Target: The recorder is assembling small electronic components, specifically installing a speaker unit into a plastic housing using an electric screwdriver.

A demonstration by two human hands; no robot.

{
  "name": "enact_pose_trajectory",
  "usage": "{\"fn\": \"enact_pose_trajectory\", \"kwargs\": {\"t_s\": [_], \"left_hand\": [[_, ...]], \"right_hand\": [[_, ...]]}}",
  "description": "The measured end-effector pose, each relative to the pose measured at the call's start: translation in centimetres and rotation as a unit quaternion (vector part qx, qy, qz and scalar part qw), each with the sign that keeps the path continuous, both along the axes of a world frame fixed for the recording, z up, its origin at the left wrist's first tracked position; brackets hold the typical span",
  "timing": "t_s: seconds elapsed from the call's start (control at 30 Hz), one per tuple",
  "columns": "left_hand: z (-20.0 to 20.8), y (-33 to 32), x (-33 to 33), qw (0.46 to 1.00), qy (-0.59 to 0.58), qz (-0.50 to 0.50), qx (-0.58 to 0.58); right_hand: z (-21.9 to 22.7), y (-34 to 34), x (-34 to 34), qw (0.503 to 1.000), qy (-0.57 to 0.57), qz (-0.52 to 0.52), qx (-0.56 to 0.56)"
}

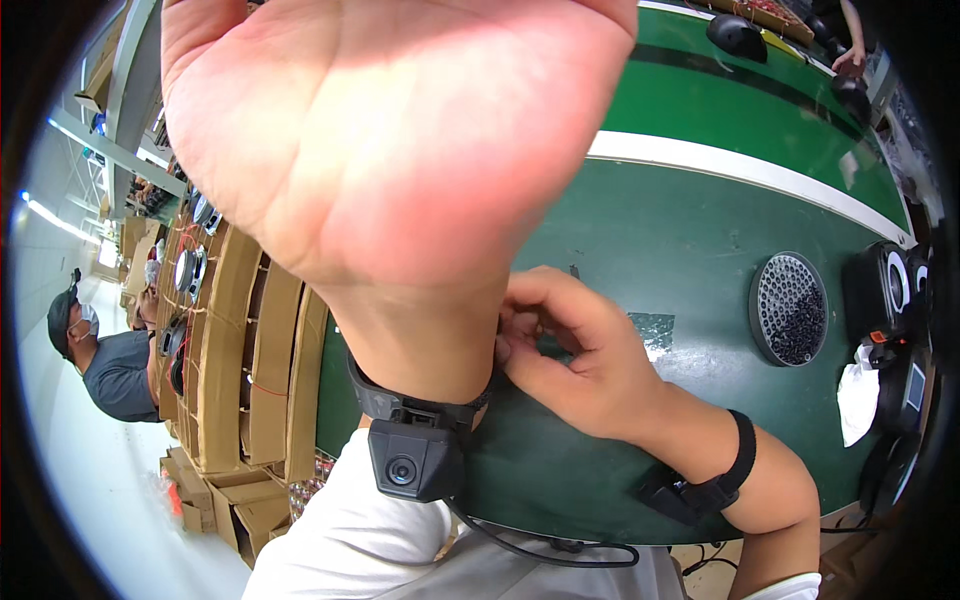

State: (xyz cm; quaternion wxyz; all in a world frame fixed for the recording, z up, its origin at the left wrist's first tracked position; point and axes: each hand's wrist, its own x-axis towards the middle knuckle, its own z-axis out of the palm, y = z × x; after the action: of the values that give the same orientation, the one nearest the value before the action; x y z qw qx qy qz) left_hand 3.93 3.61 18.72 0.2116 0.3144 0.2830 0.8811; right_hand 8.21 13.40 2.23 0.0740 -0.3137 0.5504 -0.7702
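My left hand (pixel 400 150) is raised close to the view, palm turned toward me and stretched flat; most of its fingers run past the top edge. Around its wrist sits a black strap carrying a small black camera (pixel 410 462), from which a black cable (pixel 545 555) loops over my lap. My right hand (pixel 590 360) is just beside that wrist, above the green tabletop (pixel 650 240). Its thumb and fingers are curled together, the tips partly hidden behind the left wrist, so what they pinch cannot be made out. A black wristband (pixel 742 460) circles my right wrist.
A round dish (pixel 755 310) of small black parts stands at right, near black speakers (pixel 890 285) and white paper (pixel 858 400). Beyond runs a green conveyor (pixel 720 110), with another person's hand (pixel 852 60). Cardboard-divided speakers (pixel 225 370) and a masked person (pixel 120 360) are left.
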Motion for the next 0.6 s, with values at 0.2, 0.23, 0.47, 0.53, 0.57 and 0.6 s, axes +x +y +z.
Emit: {"fn": "enact_pose_trajectory", "kwargs": {"t_s": [0.2, 0.23, 0.47, 0.53, 0.57, 0.6], "left_hand": [[-0.2, 0.0, -0.2, 1.0, 0.009, 0.005, 0.003], [-0.2, 0.0, -0.3, 1.0, 0.011, 0.007, 0.004], [-0.2, 0.3, -0.4, 1.0, 0.024, 0.015, 0.003], [-0.3, 0.6, -0.4, 0.999, 0.026, 0.02, 0.003], [-0.2, 0.6, -0.4, 0.999, 0.028, 0.022, 0.002], [-0.2, 0.8, -0.3, 0.999, 0.029, 0.025, 0.002]], "right_hand": [[0.3, 0.3, 0.1, 0.996, 0.041, -0.073, 0.028], [0.3, 0.1, 0.3, 0.996, 0.041, -0.073, 0.028], [0.9, -0.1, 1.9, 0.982, -0.009, -0.178, 0.067], [0.7, 0.2, 1.9, 0.982, -0.007, -0.176, 0.069], [0.2, 0.5, 1.8, 0.989, -0.014, -0.13, 0.07], [-0.1, 0.6, 1.8, 0.994, -0.022, -0.083, 0.071]]}}
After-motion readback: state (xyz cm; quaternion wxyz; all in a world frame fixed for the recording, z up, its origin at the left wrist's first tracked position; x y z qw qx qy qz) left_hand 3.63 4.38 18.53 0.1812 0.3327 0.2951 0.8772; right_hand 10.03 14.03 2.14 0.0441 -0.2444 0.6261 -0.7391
